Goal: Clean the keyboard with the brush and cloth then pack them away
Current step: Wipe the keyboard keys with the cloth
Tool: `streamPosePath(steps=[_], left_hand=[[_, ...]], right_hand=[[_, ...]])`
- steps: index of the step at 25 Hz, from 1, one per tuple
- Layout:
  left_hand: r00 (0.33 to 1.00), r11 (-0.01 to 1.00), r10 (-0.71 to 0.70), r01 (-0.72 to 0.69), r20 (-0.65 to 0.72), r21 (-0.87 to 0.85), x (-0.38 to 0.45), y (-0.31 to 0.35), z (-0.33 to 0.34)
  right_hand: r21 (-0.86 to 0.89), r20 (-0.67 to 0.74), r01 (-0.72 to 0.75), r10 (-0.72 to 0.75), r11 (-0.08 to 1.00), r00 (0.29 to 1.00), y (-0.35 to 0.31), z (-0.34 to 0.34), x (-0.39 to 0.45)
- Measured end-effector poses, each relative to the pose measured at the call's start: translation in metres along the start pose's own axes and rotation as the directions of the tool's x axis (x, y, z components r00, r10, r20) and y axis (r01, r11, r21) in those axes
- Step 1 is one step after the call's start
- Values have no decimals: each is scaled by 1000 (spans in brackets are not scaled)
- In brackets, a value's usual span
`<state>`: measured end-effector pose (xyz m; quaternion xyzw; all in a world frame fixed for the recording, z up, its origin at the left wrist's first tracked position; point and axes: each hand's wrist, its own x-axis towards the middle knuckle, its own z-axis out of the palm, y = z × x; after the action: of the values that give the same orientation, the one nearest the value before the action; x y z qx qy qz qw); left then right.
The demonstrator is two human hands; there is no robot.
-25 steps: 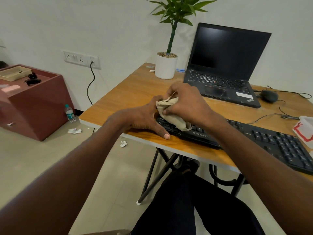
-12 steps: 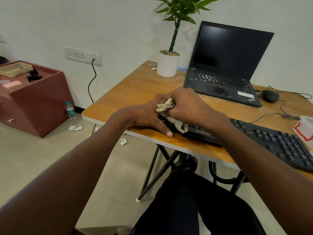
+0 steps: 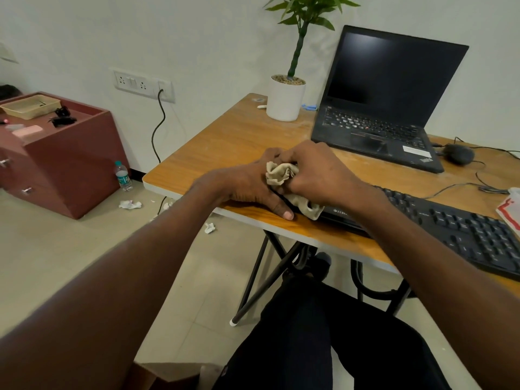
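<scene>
Keyboard (image 3: 450,223) lies black along the near edge of the wooden desk (image 3: 225,142), running off toward four o'clock, and I'm at its left end. My right hand (image 3: 318,175) has the beige cloth (image 3: 284,175) bunched up in curled fingers, pressing it down on that left corner; a tail of the cloth spills over the front edge of the keyboard. My left hand (image 3: 247,187) sits just at nine o'clock of the cloth, flat on the desk, fingers straight, thumb laid along the desk edge, bracing the keyboard's end. Out at one o'clock, the open laptop (image 3: 388,102), screen dark. Mouse (image 3: 458,153) at two o'clock, cable trailing. White potted plant (image 3: 285,97) at twelve. Off the desk at nine o'clock, a maroon cabinet (image 3: 64,164), a water bottle (image 3: 123,175) beside it, crumpled scraps on the floor.
</scene>
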<state>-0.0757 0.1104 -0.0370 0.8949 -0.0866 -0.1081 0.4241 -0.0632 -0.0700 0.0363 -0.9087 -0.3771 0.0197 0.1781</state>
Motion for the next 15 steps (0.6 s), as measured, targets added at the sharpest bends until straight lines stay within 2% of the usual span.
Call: streamPosePath(steps=[2, 3, 5, 6, 7, 9, 11, 14, 15], left_hand=[[999, 1000, -17, 17, -30, 8, -1, 2, 0], [999, 999, -31, 32, -31, 29, -3, 4, -1], [998, 997, -62, 62, -4, 49, -4, 6, -3], [997, 997, -67, 65, 30, 52, -3, 5, -4], [996, 997, -63, 60, 68, 50, -2, 6, -4], [993, 998, -48, 44, 105, 45, -1, 5, -7], [997, 998, -43, 40, 62, 55, 0, 4, -9], [997, 995, -69, 67, 22, 79, -2, 6, -9], [996, 994, -73, 70, 40, 81, -2, 6, -10]], right_hand=[[20, 143, -5, 2, 1000, 990, 9, -17, -7], [-3, 169, -7, 8, 1000, 986, 13, -22, -8], [-36, 4, 18, -18, 999, 1000, 14, -20, -5], [17, -86, 33, -31, 999, 996, 11, -14, -5], [117, -113, 53, -40, 992, 993, 8, -8, -6], [234, -68, 78, -63, 969, 996, 5, 3, -12], [181, -2, 67, -68, 981, 998, 7, -4, -21], [-30, 163, 19, -13, 999, 986, 13, -26, -30], [-63, 146, 13, -4, 998, 989, 13, -28, -32]])
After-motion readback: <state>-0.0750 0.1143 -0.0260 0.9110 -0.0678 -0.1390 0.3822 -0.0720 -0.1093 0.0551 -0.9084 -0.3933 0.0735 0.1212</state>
